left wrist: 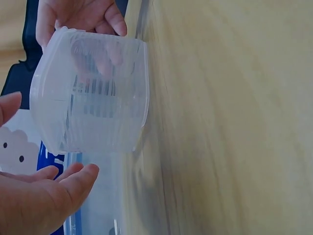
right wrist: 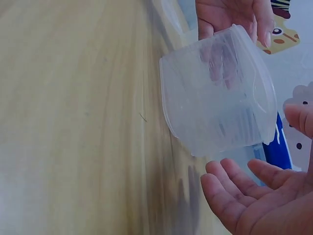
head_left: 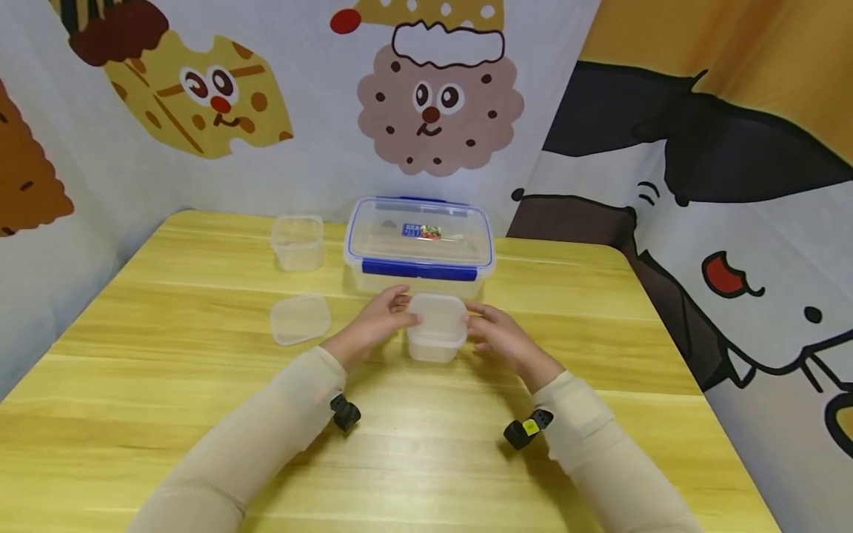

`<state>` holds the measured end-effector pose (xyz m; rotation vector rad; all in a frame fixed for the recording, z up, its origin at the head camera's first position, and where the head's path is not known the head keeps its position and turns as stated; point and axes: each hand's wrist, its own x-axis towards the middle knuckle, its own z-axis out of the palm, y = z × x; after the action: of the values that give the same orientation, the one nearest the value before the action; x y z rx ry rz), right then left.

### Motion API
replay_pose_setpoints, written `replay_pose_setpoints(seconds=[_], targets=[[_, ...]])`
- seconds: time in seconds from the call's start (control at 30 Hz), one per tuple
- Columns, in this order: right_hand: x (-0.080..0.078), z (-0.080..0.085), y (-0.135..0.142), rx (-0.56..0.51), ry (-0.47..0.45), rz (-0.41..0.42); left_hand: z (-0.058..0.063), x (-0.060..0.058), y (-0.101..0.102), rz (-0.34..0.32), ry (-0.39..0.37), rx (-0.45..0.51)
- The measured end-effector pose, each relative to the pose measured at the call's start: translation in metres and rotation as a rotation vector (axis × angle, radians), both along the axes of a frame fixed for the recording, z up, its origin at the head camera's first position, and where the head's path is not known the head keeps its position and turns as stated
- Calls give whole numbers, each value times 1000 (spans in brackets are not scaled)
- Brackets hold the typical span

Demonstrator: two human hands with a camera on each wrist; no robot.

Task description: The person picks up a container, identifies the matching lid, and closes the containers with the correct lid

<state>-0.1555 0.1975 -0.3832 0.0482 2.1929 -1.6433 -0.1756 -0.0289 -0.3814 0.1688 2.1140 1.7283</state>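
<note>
Between the 2 hands, near the middle of the wooden table [head_left: 413, 474], stands a small clear container [head_left: 436, 333], upright, with a pale lid over its top. On its left side is the left hand [head_left: 376, 323], thumb toward the lid's edge and fingers loosely extended; the left wrist view shows a gap between these fingertips and the container's wall. On its right side is the right hand [head_left: 503, 340], palm turned toward the container, its fingers relaxed and slightly spread, their tips just beside the wall. Neither hand is clenched or wrapped around the container; whether a thumb or fingertip lightly touches the lid's edge, I cannot tell. Just behind the container, farther from the person, sits a large clear box [head_left: 373, 238] with a blue front latch [head_left: 420, 269] and a label [head_left: 422, 232] on its lid. To the left of the left hand, a loose square lid [head_left: 300, 320] lies flat on the table, and beyond it stands another small clear container [head_left: 298, 255]. Each cream sleeve bears 1 black device at the wrist. Behind the table hangs a cloth [head_left: 320, 174] printed with cartoon figures.
</note>
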Motion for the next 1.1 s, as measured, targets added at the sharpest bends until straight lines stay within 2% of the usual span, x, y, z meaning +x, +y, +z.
replay_pose_setpoints(seconds=[0.2,0.47,0.67,1.1], targets=[[7,4,4,3,11,61,3,2,1,-29,11,-14],[12,4,3,-11,19,37,5,7,-1,-68,17,6],[16,4,0,-17,30,46,1,10,-5,-86,11,4],[24,4,-4,-14,21,26,-4,18,-2,-56,25,-10]])
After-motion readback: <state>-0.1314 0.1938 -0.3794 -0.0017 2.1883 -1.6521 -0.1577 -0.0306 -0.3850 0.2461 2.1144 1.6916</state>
